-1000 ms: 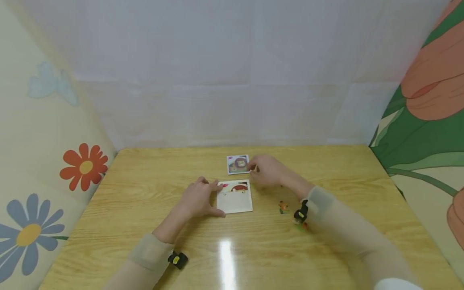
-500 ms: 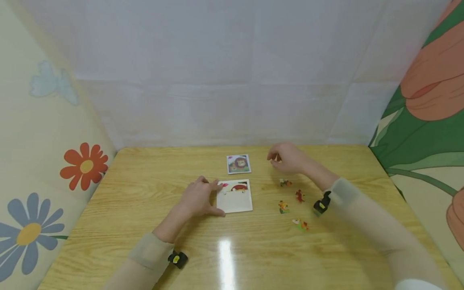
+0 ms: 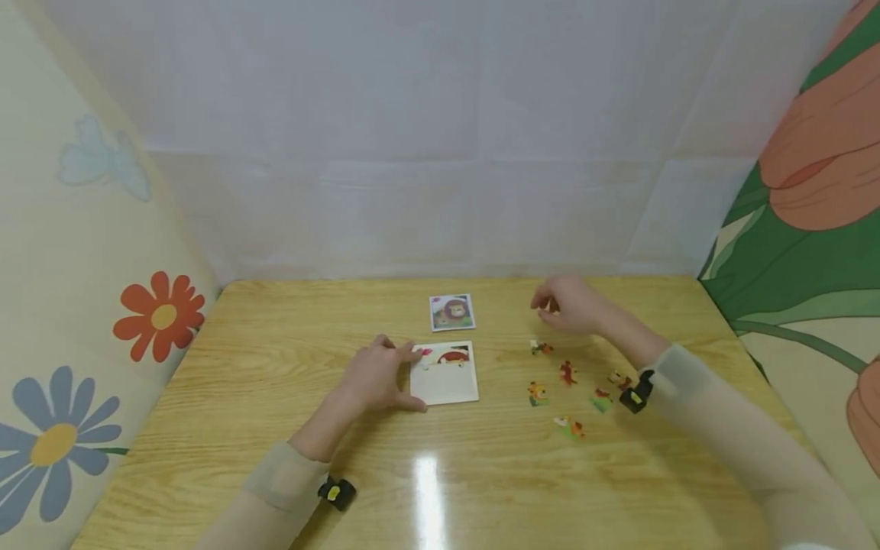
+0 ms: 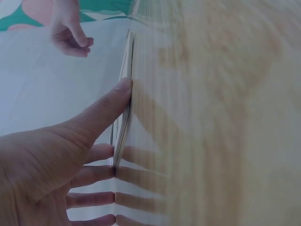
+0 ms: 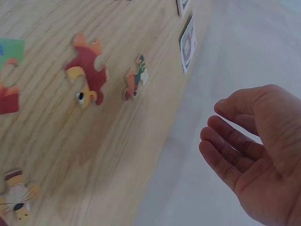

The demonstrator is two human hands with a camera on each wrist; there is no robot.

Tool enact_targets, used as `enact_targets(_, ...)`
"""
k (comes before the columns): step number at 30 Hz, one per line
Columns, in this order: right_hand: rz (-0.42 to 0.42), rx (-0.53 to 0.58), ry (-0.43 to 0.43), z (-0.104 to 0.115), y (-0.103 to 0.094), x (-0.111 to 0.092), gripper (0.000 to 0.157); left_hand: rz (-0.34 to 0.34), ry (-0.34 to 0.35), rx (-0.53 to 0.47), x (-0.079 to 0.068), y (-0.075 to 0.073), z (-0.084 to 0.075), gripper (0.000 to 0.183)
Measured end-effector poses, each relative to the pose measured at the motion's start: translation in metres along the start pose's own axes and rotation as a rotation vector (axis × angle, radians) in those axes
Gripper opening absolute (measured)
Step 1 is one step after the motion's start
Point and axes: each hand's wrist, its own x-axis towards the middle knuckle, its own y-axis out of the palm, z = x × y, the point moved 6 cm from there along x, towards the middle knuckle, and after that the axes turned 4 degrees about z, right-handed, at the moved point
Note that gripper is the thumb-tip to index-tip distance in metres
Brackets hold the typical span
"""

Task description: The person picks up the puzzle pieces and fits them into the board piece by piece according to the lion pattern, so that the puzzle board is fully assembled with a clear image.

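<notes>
My left hand holds a white puzzle tray at its left side, thumb at the near corner and index finger at the far one. A strip of picture with dark red fills the tray's far part; the nearer part is plain white. In the left wrist view the thumb touches the tray's edge. Over the back right of the table, my right hand hovers with fingers loosely bent and nothing in them. Nearest to it lies a small puzzle piece. The right wrist view shows a red-and-orange puzzle piece below the hand.
A small lion picture card lies behind the tray. Several loose puzzle pieces, among them an orange one and a green-edged one, lie to the right. A white cloth hangs behind the wooden table.
My right hand has moved from beside the lion card off to the right, and more puzzle pieces have come into sight under the arm. The left hand and tray stay put.
</notes>
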Motion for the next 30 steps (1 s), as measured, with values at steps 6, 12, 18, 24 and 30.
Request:
enact_targets(6,0.047,-0.011,0.027,-0.004,0.011,-0.009,0.015,-0.001,-0.011,-0.013,0.0,0.0,0.001,0.102)
enact_targets(12,0.103,0.018,0.04,-0.005,0.027,-0.017,0.018,0.012,-0.025,-0.022,0.001,0.002,0.002,0.103)
enact_targets(18,0.159,0.016,0.059,-0.006,0.04,-0.023,0.022,-0.001,-0.002,-0.008,0.002,0.0,0.002,0.102)
enact_targets(24,0.19,-0.024,0.053,-0.005,0.053,-0.026,0.022,-0.019,0.031,0.027,0.001,-0.001,0.002,0.098)
enact_targets(30,0.171,-0.003,0.093,-0.009,0.057,-0.027,0.017,-0.026,0.041,0.025,-0.001,-0.004,-0.001,0.097)
